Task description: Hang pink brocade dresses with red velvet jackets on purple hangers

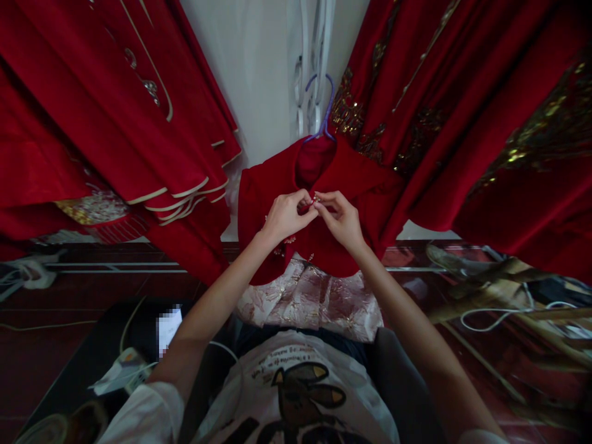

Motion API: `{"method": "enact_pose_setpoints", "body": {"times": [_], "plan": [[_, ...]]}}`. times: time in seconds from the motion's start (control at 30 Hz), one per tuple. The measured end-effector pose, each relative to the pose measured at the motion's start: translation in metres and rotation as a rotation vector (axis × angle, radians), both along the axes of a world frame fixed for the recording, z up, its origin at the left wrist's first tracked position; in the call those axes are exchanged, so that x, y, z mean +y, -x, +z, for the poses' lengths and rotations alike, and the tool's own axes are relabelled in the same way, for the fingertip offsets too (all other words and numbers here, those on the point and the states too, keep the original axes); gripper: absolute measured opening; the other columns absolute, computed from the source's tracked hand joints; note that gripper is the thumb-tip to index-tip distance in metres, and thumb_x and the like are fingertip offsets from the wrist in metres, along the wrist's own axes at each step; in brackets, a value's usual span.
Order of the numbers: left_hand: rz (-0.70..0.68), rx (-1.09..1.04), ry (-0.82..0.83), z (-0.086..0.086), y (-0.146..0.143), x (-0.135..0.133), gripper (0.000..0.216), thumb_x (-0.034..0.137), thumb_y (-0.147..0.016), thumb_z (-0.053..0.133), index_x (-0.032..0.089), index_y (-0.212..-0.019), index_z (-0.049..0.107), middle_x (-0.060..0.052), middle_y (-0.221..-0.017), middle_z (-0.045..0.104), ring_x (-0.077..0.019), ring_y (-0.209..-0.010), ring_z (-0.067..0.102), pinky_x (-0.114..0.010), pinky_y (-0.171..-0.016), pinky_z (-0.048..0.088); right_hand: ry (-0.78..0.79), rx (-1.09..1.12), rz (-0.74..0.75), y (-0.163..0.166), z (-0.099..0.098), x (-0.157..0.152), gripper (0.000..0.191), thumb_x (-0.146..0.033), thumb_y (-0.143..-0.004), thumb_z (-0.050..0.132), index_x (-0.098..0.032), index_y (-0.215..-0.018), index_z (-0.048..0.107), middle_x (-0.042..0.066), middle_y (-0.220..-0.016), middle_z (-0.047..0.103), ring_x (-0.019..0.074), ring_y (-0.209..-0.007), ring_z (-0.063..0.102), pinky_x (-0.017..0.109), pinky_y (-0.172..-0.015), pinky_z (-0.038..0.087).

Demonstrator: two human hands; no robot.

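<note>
A red jacket (263,191) with small beaded ornaments hangs in front of me on a purple hanger (329,111). My left hand (289,214) is closed in a pinch at the jacket's front opening, just below the neckline. Against it, my right hand (343,221) pinches the same spot, its fingertips nearly touching the left ones. A small shiny beaded piece shows between the fingertips; its exact form is hidden. Below the jacket's hem, a pale pink patterned cloth with metallic threads (309,302) lies over my lap.
Red garments with pale trim (185,148) hang at left, and red garments with gold sequins (444,142) at right. Behind the jacket is a white rack upright (298,37). A phone with a lit screen (169,330) lies on a dark surface at left. Wooden poles and cords (499,290) clutter the right.
</note>
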State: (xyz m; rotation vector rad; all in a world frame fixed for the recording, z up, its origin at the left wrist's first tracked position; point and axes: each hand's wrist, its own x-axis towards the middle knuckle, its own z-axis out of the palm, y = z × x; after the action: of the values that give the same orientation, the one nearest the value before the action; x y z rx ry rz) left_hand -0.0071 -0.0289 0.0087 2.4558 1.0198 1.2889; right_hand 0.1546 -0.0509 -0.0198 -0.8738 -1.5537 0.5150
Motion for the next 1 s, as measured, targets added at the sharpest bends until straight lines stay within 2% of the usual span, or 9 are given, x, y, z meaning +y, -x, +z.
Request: {"method": "enact_pose_setpoints", "body": {"times": [0.43,0.5,0.6,0.67,0.73,0.8,0.87,0.93,1.0], "plan": [[0.047,0.067,-0.017,-0.007,-0.003,-0.002,0.010,0.027,-0.088,0.054,0.020,-0.085,0.060,-0.002,-0.083,0.067,-0.0146,-0.074,0.063,-0.025,-0.070,0.049,0.008,-0.016,0.036,0.000,-0.004,0.002,0.025,-0.034,-0.090,0.058,-0.022,-0.111,0.057,0.006,-0.109,0.066,0.0175,-0.100,0.066,0.032,-0.079,0.060],[-0.012,-0.074,0.113,-0.014,-0.004,-0.002,0.011,0.027,-0.089,0.052,0.021,-0.093,0.060,-0.003,-0.088,0.069,-0.0146,-0.079,0.065,-0.025,-0.074,0.052,-0.010,-0.056,0.019,0.004,-0.009,-0.002,0.036,-0.029,-0.091,0.053,-0.024,-0.127,0.051,0.009,-0.125,0.060,0.0192,-0.112,0.061,0.036,-0.087,0.058],[-0.126,-0.294,0.350,-0.025,-0.004,-0.004,0.024,0.027,-0.094,0.039,0.021,-0.102,0.061,-0.005,-0.096,0.070,-0.0135,-0.082,0.067,-0.025,-0.073,0.056,-0.087,-0.171,0.018,0.014,-0.024,-0.011,0.076,-0.026,-0.083,0.060,-0.026,-0.150,0.025,0.013,-0.152,0.034,0.0254,-0.137,0.041,0.047,-0.106,0.046],[-0.180,-0.377,0.462,-0.029,-0.004,-0.007,0.031,0.027,-0.096,0.032,0.020,-0.105,0.061,-0.006,-0.102,0.069,-0.0133,-0.081,0.068,-0.025,-0.070,0.058,-0.146,-0.291,0.021,0.020,-0.035,-0.019,0.104,-0.027,-0.073,0.071,-0.024,-0.155,0.007,0.014,-0.161,0.012,0.0313,-0.147,0.021,0.053,-0.115,0.033],[-0.209,-0.421,0.519,-0.031,-0.003,-0.011,0.033,0.027,-0.096,0.031,0.019,-0.105,0.062,-0.007,-0.105,0.069,-0.0134,-0.079,0.068,-0.026,-0.068,0.059,-0.151,-0.388,0.008,0.023,-0.043,-0.027,0.110,-0.023,-0.071,0.071,-0.023,-0.156,0.001,0.012,-0.162,0.001,0.0331,-0.150,0.009,0.053,-0.118,0.027],[-0.216,-0.443,0.549,-0.031,-0.002,-0.015,0.033,0.029,-0.096,0.032,0.019,-0.105,0.062,-0.008,-0.106,0.069,-0.0135,-0.079,0.068,-0.026,-0.069,0.059,-0.086,-0.410,-0.027,0.021,-0.045,-0.033,0.097,-0.016,-0.078,0.060,-0.026,-0.156,0.004,0.010,-0.162,0.007,0.0310,-0.148,0.018,0.048,-0.116,0.033],[-0.214,-0.454,0.569,-0.031,-0.001,-0.018,0.034,0.032,-0.097,0.033,0.019,-0.104,0.063,-0.008,-0.106,0.069,-0.0136,-0.080,0.069,-0.026,-0.068,0.059,0.014,-0.372,-0.083,0.010,-0.040,-0.035,0.087,-0.011,-0.081,0.051,-0.027,-0.155,0.009,0.012,-0.156,0.030,0.0288,-0.134,0.046,0.042,-0.105,0.046],[-0.191,-0.464,0.566,-0.032,0.003,-0.020,0.035,0.034,-0.097,0.032,0.019,-0.105,0.063,-0.008,-0.106,0.069,-0.0134,-0.080,0.069,-0.025,-0.068,0.059,0.101,-0.353,-0.167,-0.008,-0.031,-0.035,0.078,-0.013,-0.081,0.052,-0.025,-0.152,0.022,0.013,-0.133,0.056,0.0246,-0.098,0.067,0.037,-0.085,0.054],[-0.135,-0.475,0.528,-0.035,0.009,-0.019,0.035,0.035,-0.098,0.031,0.020,-0.106,0.062,-0.008,-0.105,0.069,-0.0124,-0.080,0.068,-0.024,-0.067,0.058,0.141,-0.400,-0.284,-0.032,-0.018,-0.034,0.061,-0.017,-0.079,0.057,-0.024,-0.138,0.044,0.008,-0.098,0.069,0.0189,-0.066,0.063,0.034,-0.067,0.052]]}}
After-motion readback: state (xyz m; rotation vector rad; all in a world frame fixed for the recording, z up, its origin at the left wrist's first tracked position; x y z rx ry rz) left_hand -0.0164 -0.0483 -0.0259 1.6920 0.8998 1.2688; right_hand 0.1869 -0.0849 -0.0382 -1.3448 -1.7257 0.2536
